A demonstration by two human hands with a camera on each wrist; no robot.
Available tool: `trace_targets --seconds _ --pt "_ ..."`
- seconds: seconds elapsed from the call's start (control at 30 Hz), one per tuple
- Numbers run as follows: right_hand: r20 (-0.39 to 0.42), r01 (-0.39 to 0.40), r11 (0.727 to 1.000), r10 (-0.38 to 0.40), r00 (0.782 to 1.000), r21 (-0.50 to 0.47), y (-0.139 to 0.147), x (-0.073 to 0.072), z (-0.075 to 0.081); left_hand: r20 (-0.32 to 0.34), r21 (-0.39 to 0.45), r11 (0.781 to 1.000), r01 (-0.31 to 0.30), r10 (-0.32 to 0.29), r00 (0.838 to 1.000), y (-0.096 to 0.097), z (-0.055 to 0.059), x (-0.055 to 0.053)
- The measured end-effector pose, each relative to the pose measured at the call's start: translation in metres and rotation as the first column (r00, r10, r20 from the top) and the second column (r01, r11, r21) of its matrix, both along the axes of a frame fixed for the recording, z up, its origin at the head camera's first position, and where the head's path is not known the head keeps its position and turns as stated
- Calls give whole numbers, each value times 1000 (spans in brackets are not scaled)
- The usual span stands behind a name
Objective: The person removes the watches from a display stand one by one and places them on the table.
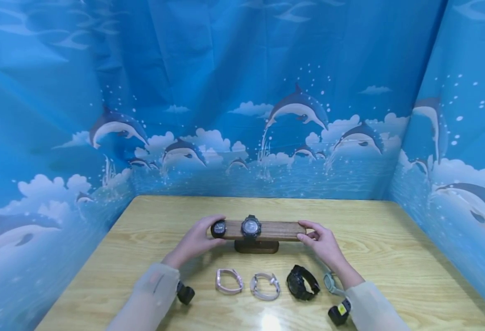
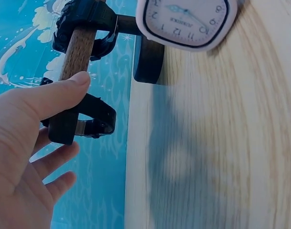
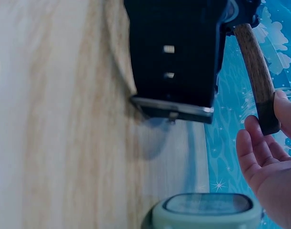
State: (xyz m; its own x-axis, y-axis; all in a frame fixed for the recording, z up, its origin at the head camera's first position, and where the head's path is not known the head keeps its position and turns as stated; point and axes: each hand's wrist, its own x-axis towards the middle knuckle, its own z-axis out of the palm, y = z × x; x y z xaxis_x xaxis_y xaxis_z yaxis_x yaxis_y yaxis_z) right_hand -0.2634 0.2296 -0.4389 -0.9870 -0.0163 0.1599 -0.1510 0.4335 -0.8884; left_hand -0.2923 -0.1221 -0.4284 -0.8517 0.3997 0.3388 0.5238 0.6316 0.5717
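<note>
A wooden watch stand [image 1: 279, 231] with a crossbar on a dark oval base [image 1: 256, 247] is held at both ends. My left hand [image 1: 199, 239] grips its left end, the thumb along the bar beside a small black watch [image 1: 219, 228]. In the left wrist view that watch's strap [image 2: 100, 114] loops round the bar. Farther along the bar sits a larger black watch [image 1: 250, 226]. At the bare right end, my right hand [image 1: 323, 243] pinches the bar between thumb and fingers; the right wrist view shows the bar's dark tip [image 3: 268, 117] between them.
In front of the stand, on the wooden table [image 1: 168, 214], lie a pink watch [image 1: 229, 290], a pale strapped watch [image 1: 265, 296], a bulky black watch [image 1: 296, 282] and a mint-green watch [image 1: 330, 283] under the right forearm. A blue dolphin-print curtain [image 1: 226, 92] encloses the back and sides.
</note>
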Motion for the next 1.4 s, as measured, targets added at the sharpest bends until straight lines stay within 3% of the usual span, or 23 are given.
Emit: trace_targets --seconds 0.53,0.9,1.4 --pt "-5 11 1000 -11 1000 -17 -2 -1 -2 -23 1 1000 -25 25 999 -4 -3 3" --pt "7 3 1000 -3 1000 -11 -1 0 -2 8 35 997 -73 73 997 -8 -2 8" --pt "28 10 1000 -10 1000 -22 -1 2 2 -7 62 995 -79 79 997 -15 -2 12"
